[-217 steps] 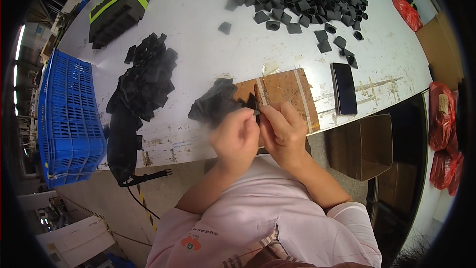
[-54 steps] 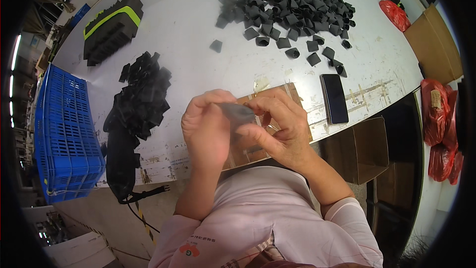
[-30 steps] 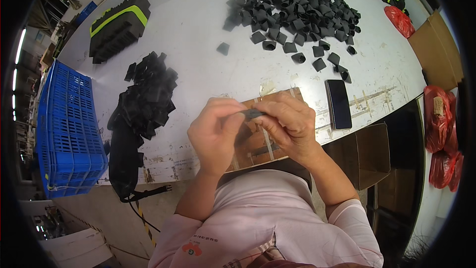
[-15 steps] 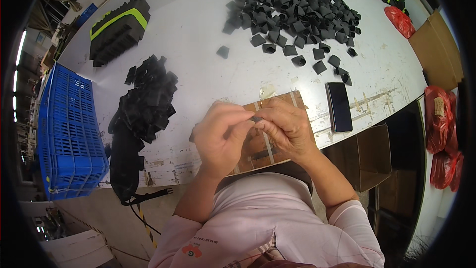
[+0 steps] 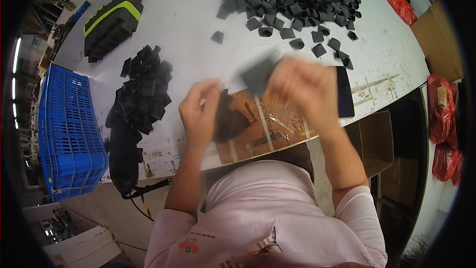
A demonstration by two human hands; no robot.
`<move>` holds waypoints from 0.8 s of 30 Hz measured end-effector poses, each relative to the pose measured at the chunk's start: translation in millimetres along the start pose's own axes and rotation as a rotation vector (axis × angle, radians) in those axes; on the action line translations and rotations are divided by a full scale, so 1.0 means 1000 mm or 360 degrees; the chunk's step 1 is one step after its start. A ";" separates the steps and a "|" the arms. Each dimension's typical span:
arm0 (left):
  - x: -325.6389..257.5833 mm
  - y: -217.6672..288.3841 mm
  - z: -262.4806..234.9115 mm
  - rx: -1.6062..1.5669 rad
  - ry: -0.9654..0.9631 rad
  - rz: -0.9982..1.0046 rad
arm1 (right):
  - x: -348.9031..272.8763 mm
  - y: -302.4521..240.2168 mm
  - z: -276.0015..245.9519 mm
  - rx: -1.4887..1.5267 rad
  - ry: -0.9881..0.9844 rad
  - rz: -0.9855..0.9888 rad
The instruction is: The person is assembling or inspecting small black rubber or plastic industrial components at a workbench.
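Observation:
My left hand (image 5: 199, 114) is closed on a dark, floppy piece (image 5: 230, 121) that looks like black fabric and hangs over the brown board (image 5: 238, 154). My right hand (image 5: 308, 87), smeared by motion, grips a dark grey, squarish piece (image 5: 258, 75) above the board's far edge. That piece resembles the short grey tubes (image 5: 292, 0) heaped at the far side of the table. Both held pieces are blurred, and the fingertips of the right hand cannot be made out.
Left of my hands lies a bunch of black strips (image 5: 146, 89), beside a blue crate (image 5: 72, 129). Stacked grey pieces with a yellow-green band (image 5: 113, 25) stand at the far left. A phone (image 5: 344, 92) lies close to my right hand; a cardboard box (image 5: 374, 141) is below the table edge.
My hands, together over the board before, have come apart. The right has gone up and right with the grey piece; the left has shifted left and a dark piece now shows in it.

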State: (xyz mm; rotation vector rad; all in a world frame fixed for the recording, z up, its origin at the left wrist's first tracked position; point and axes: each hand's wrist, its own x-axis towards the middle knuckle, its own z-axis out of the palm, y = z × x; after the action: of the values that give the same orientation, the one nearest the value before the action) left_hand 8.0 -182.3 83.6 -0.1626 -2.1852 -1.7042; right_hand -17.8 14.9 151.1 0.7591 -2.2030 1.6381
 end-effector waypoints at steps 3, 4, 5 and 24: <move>0.008 -0.039 -0.007 0.0298 -0.0059 -0.0314 | 0.005 0.030 -0.005 -0.0034 0.0416 0.0384; 0.007 -0.048 -0.009 0.0702 -0.0261 -0.0230 | -0.008 0.026 -0.002 0.0086 0.0297 0.0567; 0.006 -0.056 -0.011 0.1103 -0.0465 -0.0148 | -0.022 0.023 0.007 0.0215 0.0233 0.0687; -0.045 -0.035 -0.015 0.1361 -0.0522 -0.0011 | -0.107 0.026 0.053 0.0347 -0.0326 0.1042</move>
State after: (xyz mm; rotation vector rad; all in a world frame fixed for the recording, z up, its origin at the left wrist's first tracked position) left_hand 41.6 -199.6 38.7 -0.2107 -2.9395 -0.6450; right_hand 58.8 -4.5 58.4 0.2584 -2.6286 2.2096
